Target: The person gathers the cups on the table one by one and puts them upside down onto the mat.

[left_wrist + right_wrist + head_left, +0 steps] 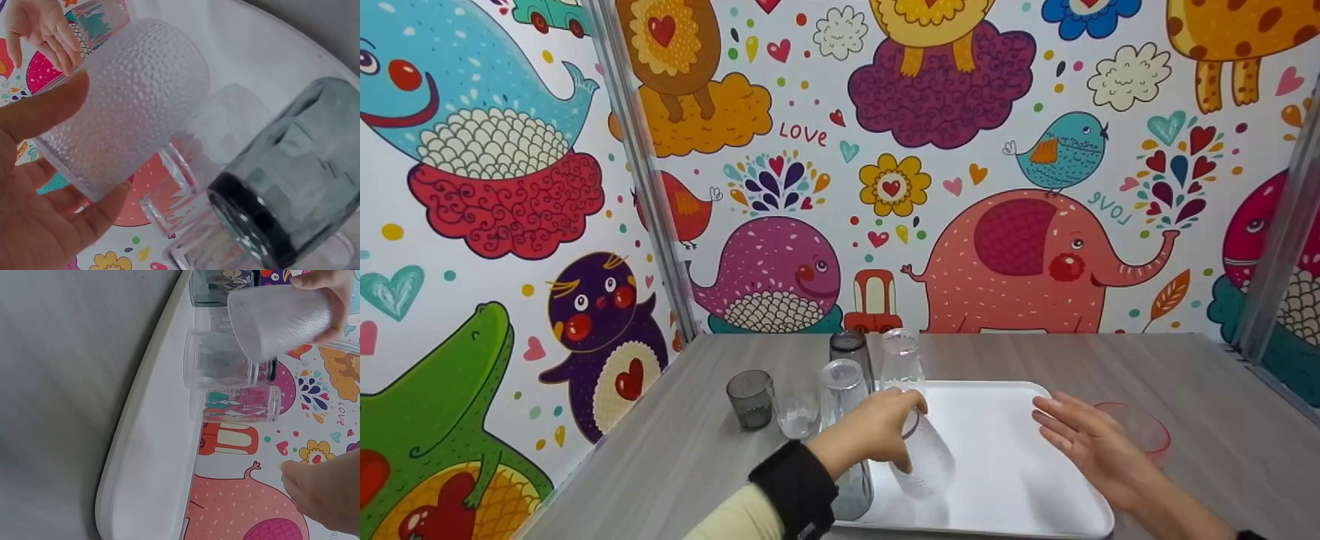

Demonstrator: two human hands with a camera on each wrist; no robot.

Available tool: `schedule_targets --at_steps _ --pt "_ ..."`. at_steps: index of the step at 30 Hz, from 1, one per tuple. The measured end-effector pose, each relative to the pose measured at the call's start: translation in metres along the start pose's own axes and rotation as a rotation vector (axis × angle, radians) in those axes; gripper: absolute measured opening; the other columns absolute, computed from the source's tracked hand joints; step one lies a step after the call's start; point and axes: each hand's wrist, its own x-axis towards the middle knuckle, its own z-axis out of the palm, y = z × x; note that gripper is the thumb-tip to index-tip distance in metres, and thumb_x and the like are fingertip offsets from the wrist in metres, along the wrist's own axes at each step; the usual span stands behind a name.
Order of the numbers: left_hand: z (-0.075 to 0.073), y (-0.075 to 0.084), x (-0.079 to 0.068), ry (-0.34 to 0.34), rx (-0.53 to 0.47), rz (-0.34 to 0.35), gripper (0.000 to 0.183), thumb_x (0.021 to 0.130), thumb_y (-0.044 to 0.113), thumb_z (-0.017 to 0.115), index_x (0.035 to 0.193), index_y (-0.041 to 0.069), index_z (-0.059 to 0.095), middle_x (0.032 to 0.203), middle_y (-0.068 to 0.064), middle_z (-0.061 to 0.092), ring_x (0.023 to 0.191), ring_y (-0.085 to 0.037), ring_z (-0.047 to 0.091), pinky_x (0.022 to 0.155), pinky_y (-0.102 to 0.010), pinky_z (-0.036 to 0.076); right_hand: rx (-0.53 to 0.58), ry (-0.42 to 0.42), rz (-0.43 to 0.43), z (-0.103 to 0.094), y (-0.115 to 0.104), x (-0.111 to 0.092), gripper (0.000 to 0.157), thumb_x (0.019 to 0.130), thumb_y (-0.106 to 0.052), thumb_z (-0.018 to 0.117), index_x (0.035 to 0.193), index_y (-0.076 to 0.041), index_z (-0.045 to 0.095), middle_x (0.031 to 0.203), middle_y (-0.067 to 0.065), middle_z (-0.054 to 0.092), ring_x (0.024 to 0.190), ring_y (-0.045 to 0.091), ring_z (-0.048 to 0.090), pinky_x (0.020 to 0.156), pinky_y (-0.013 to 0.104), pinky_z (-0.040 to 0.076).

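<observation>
While my left hand (870,429) curls round a bumpy clear glass (135,95), tilted over the white tray (997,450), my right hand (1102,442), fingers extended, holds nothing near a pink-rimmed bowl (1146,429).

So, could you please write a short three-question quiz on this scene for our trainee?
1. What does the left grip hold?
A. A metal spoon
B. A bumpy clear glass
C. A folded cloth

2. True or false: the short grey glass at the far left of the group in the head view stands on the table, off the white tray.

3. Fill in the blank: the right grip, with its fingers extended, holds ____.

Key: 1. B; 2. True; 3. nothing.
</observation>
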Motion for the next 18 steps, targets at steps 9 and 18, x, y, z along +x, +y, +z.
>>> schedule_targets --at_steps 9,18 --pt "0.017 -0.003 0.006 -0.050 0.123 -0.012 0.056 0.050 0.025 0.077 0.100 0.017 0.054 0.088 -0.001 0.052 0.084 -0.016 0.047 0.070 -0.024 0.039 -0.016 -0.017 0.045 -0.006 -0.001 -0.004 0.063 0.089 -0.020 0.036 0.130 0.001 -0.007 0.100 -0.005 0.049 0.120 0.027 0.024 0.095 0.035 0.025" --pt "0.033 -0.005 0.008 -0.074 0.215 -0.028 0.054 0.047 0.024 0.077 0.098 0.017 0.057 0.084 -0.001 0.055 0.081 -0.017 0.048 0.068 -0.024 0.038 -0.032 -0.025 0.052 -0.008 0.001 -0.008 0.063 0.089 -0.020 0.036 0.131 0.001 -0.007 0.116 0.003 0.043 0.120 0.026 0.026 0.094 0.034 0.025"
